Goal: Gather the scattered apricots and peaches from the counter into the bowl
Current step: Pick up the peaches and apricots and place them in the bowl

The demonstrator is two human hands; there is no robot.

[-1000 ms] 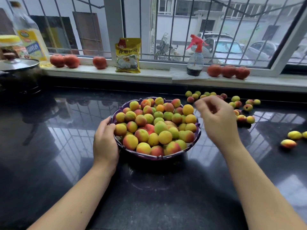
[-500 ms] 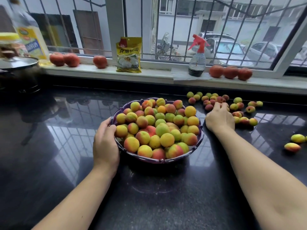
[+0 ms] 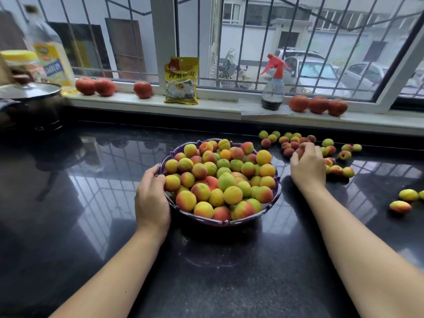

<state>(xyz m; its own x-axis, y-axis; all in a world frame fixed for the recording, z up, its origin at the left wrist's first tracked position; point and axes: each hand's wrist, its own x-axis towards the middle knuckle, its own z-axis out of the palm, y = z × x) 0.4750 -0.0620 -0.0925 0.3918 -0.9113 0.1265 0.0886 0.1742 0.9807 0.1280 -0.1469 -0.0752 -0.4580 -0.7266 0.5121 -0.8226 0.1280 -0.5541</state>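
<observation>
The purple bowl (image 3: 274, 204) sits mid-counter (image 3: 91, 203), heaped with apricots and peaches. The left hand (image 3: 152, 198) cups its near-left rim, fingers curled against the wall and touching the fruit at the edge. The right hand (image 3: 307, 167) reaches past the bowl's right side into the scattered fruit (image 3: 286, 141) by the back edge, fingers curled round a reddish piece (image 3: 301, 150). Two more fruits (image 3: 403, 200) lie well apart at the far right.

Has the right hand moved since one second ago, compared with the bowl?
Yes. The right hand went from above the bowl's right rim out to the right and away, down among the loose fruit on the counter.
</observation>
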